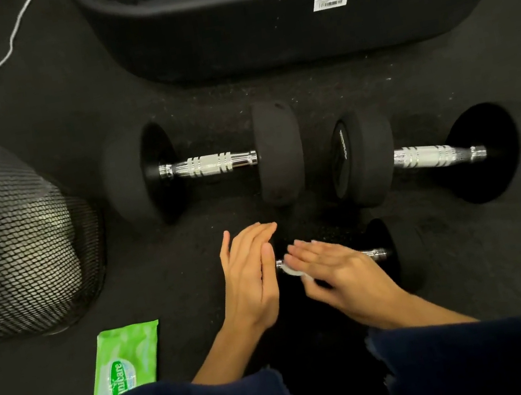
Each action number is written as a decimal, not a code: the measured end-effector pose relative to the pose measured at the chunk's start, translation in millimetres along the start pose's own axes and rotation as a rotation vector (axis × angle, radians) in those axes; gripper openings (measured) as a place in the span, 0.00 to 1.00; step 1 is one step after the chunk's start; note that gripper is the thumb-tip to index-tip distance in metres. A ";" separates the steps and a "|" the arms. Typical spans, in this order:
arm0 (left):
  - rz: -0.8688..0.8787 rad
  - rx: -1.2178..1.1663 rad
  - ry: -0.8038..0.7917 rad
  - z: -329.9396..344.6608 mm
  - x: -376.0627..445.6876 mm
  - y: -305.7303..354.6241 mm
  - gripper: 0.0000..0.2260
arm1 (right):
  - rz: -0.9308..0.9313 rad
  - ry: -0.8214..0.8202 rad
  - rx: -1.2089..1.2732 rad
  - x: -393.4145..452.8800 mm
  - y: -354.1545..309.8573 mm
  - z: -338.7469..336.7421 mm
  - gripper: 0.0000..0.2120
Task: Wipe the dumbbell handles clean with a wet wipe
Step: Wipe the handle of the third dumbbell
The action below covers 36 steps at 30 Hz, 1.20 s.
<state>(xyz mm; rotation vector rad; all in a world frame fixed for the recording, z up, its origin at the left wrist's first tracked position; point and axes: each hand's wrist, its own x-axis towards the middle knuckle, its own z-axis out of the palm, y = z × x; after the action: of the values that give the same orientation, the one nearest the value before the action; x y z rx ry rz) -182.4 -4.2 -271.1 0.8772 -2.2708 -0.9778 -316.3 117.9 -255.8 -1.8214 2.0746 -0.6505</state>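
A small black dumbbell with a chrome handle (375, 252) lies on the dark speckled rubber floor (168, 276) just below the middle of the frame, its right-hand weight head showing at centre right and its left end hidden behind the hands. The right hand (334, 271) lies over the handle with fingers stretched out fairly flat, pressing a crumpled white wet wipe (290, 268) onto the bar; a bit of the wipe shows under the fingertips, and the hand is blurred. The left hand (252, 275) stands on edge just left of it, fingers straight and together, palm turned toward the dumbbell's left end and holding nothing; whether it touches the weight head cannot be told. Above the hands, in the middle of the frame, lies a large black dumbbell with a ribbed chrome handle (208, 164), and to its right, nearly touching it, a second large black dumbbell with a chrome handle (432, 154), angled slightly. A green plastic pack of wet wipes (126, 360) lies flat at lower left. A black wire-mesh waste bin (17, 247) fills the left edge, a white cable (2, 61) runs across the upper left, and a big black machine base with stickers (291, 24) spans the top. Dark blue sleeves (489, 359) cover the bottom.
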 end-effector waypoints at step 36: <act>-0.006 0.007 0.035 1.8 0.4 0.9 0.17 | 0.045 0.105 0.067 13.9 -4.5 11.1 0.15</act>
<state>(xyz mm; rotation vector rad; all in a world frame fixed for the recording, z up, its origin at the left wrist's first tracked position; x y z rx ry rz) -184.2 -3.2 -271.4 0.8974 -2.2447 -0.9505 -309.0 102.3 -261.9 -1.7335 2.1267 -0.8092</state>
